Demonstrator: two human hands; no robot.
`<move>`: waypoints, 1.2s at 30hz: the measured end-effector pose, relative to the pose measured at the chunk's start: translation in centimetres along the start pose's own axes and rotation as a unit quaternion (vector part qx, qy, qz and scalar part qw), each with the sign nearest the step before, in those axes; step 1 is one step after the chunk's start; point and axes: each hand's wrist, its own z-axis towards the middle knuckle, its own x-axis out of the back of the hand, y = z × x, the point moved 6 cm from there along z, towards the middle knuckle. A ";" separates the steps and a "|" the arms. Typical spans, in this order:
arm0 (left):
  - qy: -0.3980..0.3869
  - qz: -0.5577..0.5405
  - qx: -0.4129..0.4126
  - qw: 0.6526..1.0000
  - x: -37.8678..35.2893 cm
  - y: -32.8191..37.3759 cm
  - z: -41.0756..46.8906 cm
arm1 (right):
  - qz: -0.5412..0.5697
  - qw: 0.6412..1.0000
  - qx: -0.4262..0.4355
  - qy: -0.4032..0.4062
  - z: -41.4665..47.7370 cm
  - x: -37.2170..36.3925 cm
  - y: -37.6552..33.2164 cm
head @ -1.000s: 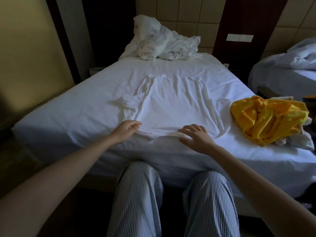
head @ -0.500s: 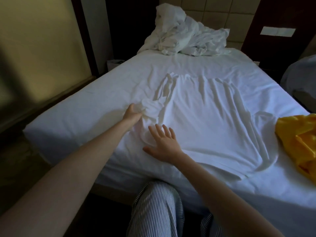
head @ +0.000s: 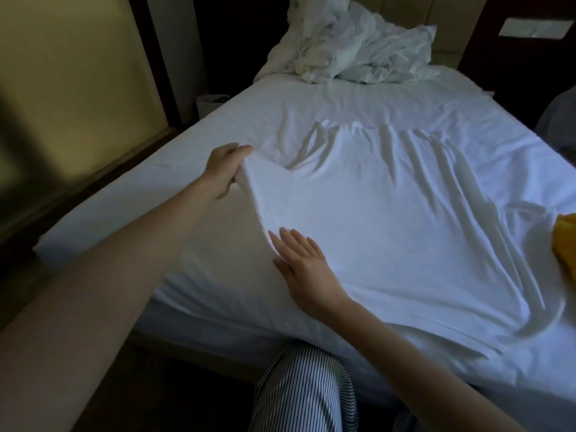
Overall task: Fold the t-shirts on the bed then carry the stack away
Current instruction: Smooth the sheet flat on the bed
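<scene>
Left hand (head: 223, 169) pinches white shirt (head: 389, 213) sleeve, lifted; right hand (head: 307, 266) flat, fingers spread, pressing. First fold barely begun; yellow garment (head: 565, 241), probably shirt, untouched; no stack.

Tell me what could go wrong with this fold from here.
The white t-shirt is wrinkled, so folding the side that the left hand grips could trap creases. The flat right hand pins only one spot; the rest may drag. The hem lies near the bed edge and might slip off.
</scene>
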 end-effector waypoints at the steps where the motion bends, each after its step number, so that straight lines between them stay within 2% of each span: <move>1: -0.013 0.028 0.002 1.000 0.5 0.5 0.1 | -0.001 1.000 0.003 -0.012 0.2 -0.1 -0.1; 4: -0.043 0.130 0.097 0.986 2.2 -1.2 0.4 | -0.055 0.995 0.013 -0.088 0.1 -2.2 0.2; 7: -0.082 0.336 0.194 0.918 4.6 -4.5 -0.9 | -0.114 0.985 0.003 -0.127 -0.5 -4.2 0.2; 8: -0.090 0.343 0.201 0.913 4.9 -5.3 -1.3 | -0.124 0.985 -0.005 -0.122 -0.5 -4.6 0.5; 11: -0.116 0.231 0.201 0.945 4.2 -5.7 -2.5 | -0.137 0.982 0.007 -0.126 -0.7 -4.9 0.7; 15: -0.126 0.111 0.186 0.968 2.8 -4.3 -2.5 | -0.073 0.990 0.023 -0.121 -0.5 -3.2 -0.5; 18: -0.056 0.140 0.124 0.981 3.6 -3.1 -1.9 | -0.071 0.991 0.037 -0.109 -0.8 -3.0 -1.0; 21: -0.037 0.280 0.093 0.955 4.6 -4.6 -2.2 | -0.122 0.981 0.039 -0.146 -1.6 -4.4 -0.3; 22: -0.037 0.317 0.094 0.943 4.9 -5.5 -2.5 | -0.145 0.978 0.026 -0.151 -1.7 -4.8 0.2; 25: -0.045 0.310 0.139 0.939 4.9 -6.7 -3.6 | -0.184 0.971 0.025 -0.151 -1.8 -4.8 -0.2; 27: -0.089 0.331 0.176 0.923 4.1 -6.2 -4.2 | -0.208 0.967 0.027 -0.146 -1.9 -4.8 -0.1; 30: -0.117 0.262 0.251 0.924 3.8 -5.5 -5.0 | -0.227 0.966 -0.004 -0.125 -2.3 -4.8 0.3; 32: -0.116 0.144 0.288 0.940 4.1 -5.5 -5.1 | -0.232 0.965 -0.039 -0.117 -3.1 -4.5 0.5; 34: -0.072 -0.004 0.277 0.958 4.2 -4.7 -4.4 | -0.242 0.961 -0.044 -0.128 -4.1 -4.6 0.6; 36: -0.064 -0.089 0.234 0.966 2.5 -2.5 -4.4 | -0.250 0.958 -0.032 -0.134 -4.7 -4.8 0.7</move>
